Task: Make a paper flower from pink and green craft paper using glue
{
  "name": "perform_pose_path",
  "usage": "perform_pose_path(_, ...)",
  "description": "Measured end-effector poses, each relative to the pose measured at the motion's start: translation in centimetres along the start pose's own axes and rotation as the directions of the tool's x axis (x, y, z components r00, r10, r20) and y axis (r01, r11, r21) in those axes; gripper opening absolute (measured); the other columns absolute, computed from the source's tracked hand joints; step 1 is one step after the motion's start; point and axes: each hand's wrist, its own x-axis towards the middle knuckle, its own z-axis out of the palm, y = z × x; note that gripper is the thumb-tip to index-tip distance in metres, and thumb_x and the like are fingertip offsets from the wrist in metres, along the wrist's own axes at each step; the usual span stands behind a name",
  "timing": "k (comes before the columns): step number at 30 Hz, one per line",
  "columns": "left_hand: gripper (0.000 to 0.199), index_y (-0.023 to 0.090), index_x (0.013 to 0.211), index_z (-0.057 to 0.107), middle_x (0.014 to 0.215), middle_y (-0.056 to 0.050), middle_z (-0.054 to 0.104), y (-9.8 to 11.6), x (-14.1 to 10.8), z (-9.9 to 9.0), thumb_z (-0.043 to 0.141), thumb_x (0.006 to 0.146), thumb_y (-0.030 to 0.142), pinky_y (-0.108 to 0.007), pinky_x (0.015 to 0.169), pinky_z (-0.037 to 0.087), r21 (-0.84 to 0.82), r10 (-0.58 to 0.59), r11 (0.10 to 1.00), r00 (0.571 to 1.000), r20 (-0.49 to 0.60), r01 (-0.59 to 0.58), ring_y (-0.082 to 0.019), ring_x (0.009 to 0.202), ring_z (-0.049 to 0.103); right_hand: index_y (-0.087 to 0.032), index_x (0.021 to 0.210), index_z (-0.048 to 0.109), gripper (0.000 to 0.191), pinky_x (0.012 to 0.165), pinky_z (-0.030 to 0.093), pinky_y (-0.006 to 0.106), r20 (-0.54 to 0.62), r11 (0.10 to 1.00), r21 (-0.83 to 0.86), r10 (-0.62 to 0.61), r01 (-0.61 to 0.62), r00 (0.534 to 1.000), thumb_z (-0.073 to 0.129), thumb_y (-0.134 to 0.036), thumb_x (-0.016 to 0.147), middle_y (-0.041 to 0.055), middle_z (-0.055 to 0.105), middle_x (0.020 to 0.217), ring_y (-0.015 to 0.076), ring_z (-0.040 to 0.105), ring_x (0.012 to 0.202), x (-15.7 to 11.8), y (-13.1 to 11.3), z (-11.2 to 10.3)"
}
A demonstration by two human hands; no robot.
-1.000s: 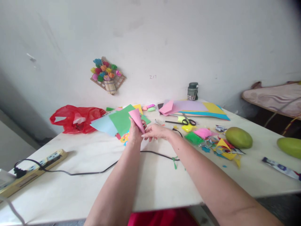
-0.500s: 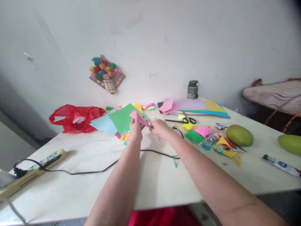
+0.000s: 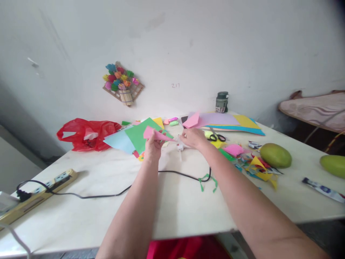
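Left hand, with bent fingers and raised thumb, pinches a slim pink paper cone near its wide end, holding it above the middle of the white table. The cone's long axis runs from left to right, dipping slightly toward the near side; its broad end faces left, and its narrow tip points right, toward the other hand. Behind the cone lies a green sheet, partly over a pale blue sheet.

Just right of the tip, the right hand is palm down with its fingers curled, close to a small white tool; whether they pinch that tool or only rest against it, I cannot tell. Beyond this hand, to the right, are black-handled scissors, and farther right a pink packet, paper scraps and a green fruit. A red plastic bag sits at the far left.
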Motion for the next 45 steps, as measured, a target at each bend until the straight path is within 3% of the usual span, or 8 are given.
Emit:
perform_pose_path(5,0.020,0.018,0.091,0.058,0.105,-0.008,0.064,0.0,-0.2,-0.3,0.061,0.074,0.028,-0.041,0.089,0.044,-0.153,-0.034,0.987,0.989,0.145,0.057,-0.025,0.106,0.055,-0.015,0.100,0.064,0.036,0.072,0.043,0.034,0.242,0.991,-0.096,0.116,-0.095,0.963,0.054,-0.030,0.069,0.0151,0.063,0.104,0.0298,0.058,0.095,0.1,1.4,-0.5)
perform_pose_path(8,0.020,0.018,0.093,0.059,0.111,-0.009,0.061,0.1,-0.4,-0.3,0.060,0.074,0.025,-0.042,0.092,0.043,-0.187,-0.034,0.979,0.978,0.208,0.074,-0.026,0.111,0.052,-0.014,0.105,0.061,0.040,0.078,0.042,0.037,0.295,0.985,-0.143,0.138,-0.099,0.945,0.055,-0.024,0.066,0.0158,0.061,0.109,0.0314,0.054,0.102,-0.1,1.0,0.4)
perform_pose_path(17,0.014,0.014,0.092,0.056,0.104,-0.013,0.063,0.1,-0.5,0.2,0.049,0.081,0.019,-0.039,0.086,0.048,-0.273,-0.082,0.956,0.993,0.088,0.103,-0.026,0.110,0.053,-0.013,0.114,0.053,0.041,0.081,0.040,0.034,0.162,0.995,-0.096,0.017,-0.001,0.987,0.049,-0.022,0.074,0.0154,0.060,0.107,0.0273,0.054,0.102,-0.3,1.1,4.3)
perform_pose_path(22,0.011,0.013,0.091,0.054,0.098,-0.013,0.064,0.5,-0.3,0.6,0.049,0.082,0.018,-0.035,0.080,0.051,-0.338,-0.127,0.935,0.992,-0.027,0.110,-0.024,0.106,0.056,-0.016,0.100,0.063,0.031,0.075,0.042,0.033,0.097,0.979,-0.039,0.203,-0.200,0.974,0.052,-0.030,0.074,0.0149,0.064,0.098,0.0270,0.059,0.094,0.4,2.4,3.0)
perform_pose_path(26,0.009,0.012,0.084,0.053,0.089,-0.012,0.065,0.3,0.1,0.7,0.051,0.082,0.020,-0.039,0.082,0.051,-0.310,-0.153,0.945,0.978,-0.141,0.103,-0.025,0.102,0.058,-0.020,0.093,0.067,0.035,0.072,0.044,0.032,0.007,0.924,0.183,0.339,-0.334,0.941,0.055,-0.044,0.070,0.0114,0.066,0.097,0.0269,0.059,0.093,0.7,3.8,1.1)
perform_pose_path(32,0.012,0.013,0.080,0.052,0.078,-0.009,0.065,-0.2,0.3,0.7,0.059,0.078,0.022,-0.039,0.081,0.051,-0.230,-0.148,0.968,0.968,-0.202,0.100,-0.023,0.092,0.062,-0.011,0.079,0.064,0.027,0.046,0.040,0.021,0.069,0.682,0.724,0.067,-0.097,0.995,0.061,-0.036,0.067,0.0048,0.064,0.068,0.0090,0.050,0.047,-0.2,4.2,-0.8)
perform_pose_path(36,0.017,0.013,0.081,0.052,0.075,-0.007,0.064,-0.5,0.5,0.6,0.063,0.073,0.023,-0.038,0.079,0.052,-0.178,-0.144,0.979,0.953,-0.266,0.098,-0.022,0.087,0.064,-0.011,0.068,0.059,0.022,0.037,0.034,0.019,0.096,0.622,0.782,-0.055,-0.041,0.994,0.065,-0.032,0.063,0.0018,0.059,0.058,0.0044,0.039,0.037,-0.5,3.6,-1.1)
perform_pose_path(45,0.022,0.015,0.081,0.052,0.072,-0.006,0.063,-0.7,0.5,0.5,0.067,0.070,0.028,-0.037,0.079,0.052,-0.106,-0.155,0.986,0.934,-0.321,0.127,-0.023,0.086,0.064,-0.013,0.067,0.057,0.025,0.035,0.032,0.018,0.110,0.634,0.773,-0.130,-0.002,0.985,0.065,-0.036,0.061,-0.0010,0.056,0.057,0.0043,0.039,0.038,0.0,3.6,-0.2)
